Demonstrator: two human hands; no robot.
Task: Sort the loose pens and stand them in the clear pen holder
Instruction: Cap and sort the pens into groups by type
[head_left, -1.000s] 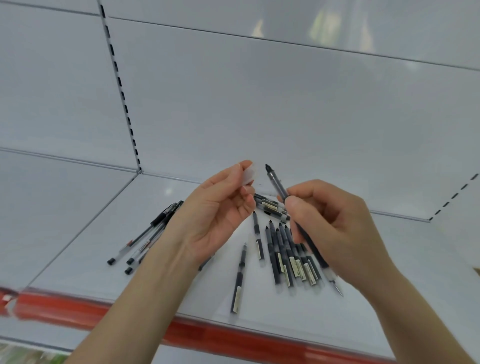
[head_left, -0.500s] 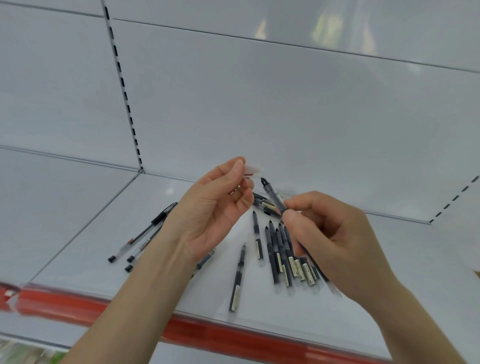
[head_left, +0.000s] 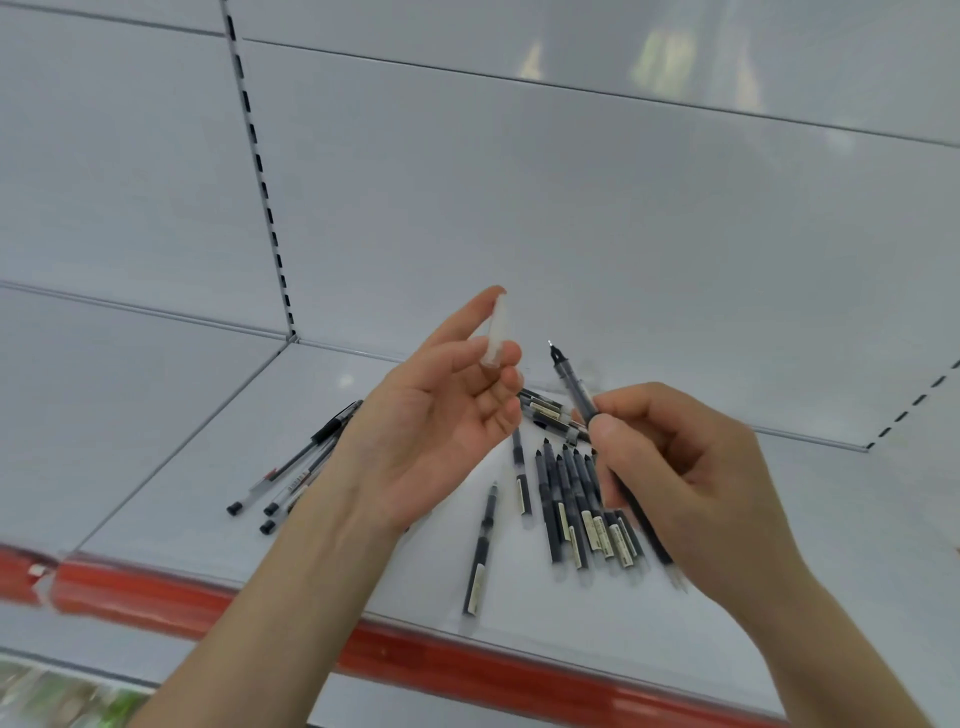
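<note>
My right hand (head_left: 680, 478) grips a dark uncapped pen (head_left: 574, 387), its tip pointing up and left. My left hand (head_left: 441, 431) pinches a clear pen cap (head_left: 496, 332) between thumb and forefinger, a little left of the pen's tip and apart from it. Below my hands, several dark pens (head_left: 576, 499) lie side by side on the white shelf (head_left: 779, 597). One more pen (head_left: 480, 551) lies alone nearer the front edge. A few clear-barrelled pens (head_left: 291, 467) lie to the left. No pen holder is in view.
The shelf has a red front strip (head_left: 467, 660) and a white back panel with a slotted upright (head_left: 260, 171). A small heap of dark pens (head_left: 545, 408) lies behind my hands near the back wall.
My left hand has lifted and turned the clear cap upright, away from the pen's tip. My right hand has tilted the pen slightly and moved a little right.
</note>
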